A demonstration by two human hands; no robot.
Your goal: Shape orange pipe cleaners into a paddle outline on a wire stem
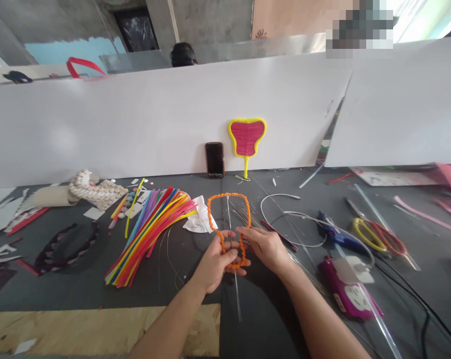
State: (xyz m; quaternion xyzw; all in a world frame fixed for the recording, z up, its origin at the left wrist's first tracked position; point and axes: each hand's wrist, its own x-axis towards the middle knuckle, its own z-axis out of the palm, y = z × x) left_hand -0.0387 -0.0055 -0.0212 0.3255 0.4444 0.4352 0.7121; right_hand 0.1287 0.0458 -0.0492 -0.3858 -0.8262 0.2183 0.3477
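Observation:
My left hand (215,264) and my right hand (266,247) meet over the dark table, both pinched on the lower part of an orange pipe-cleaner loop (228,209) shaped like a fan outline. A thin metal wire (237,294) runs down through the loop's middle, between my fingers and toward me. Against the white board at the back leans a finished pink fan with a yellow rim (246,137).
A bundle of coloured pipe cleaners (150,227) lies left of my hands, with white paper (199,219) beside it. Right: a blue glue gun (337,234), scissors (375,237), a magenta power strip (347,289), cables. A phone (215,159) leans at the back. Another person's head (183,54) shows behind the board.

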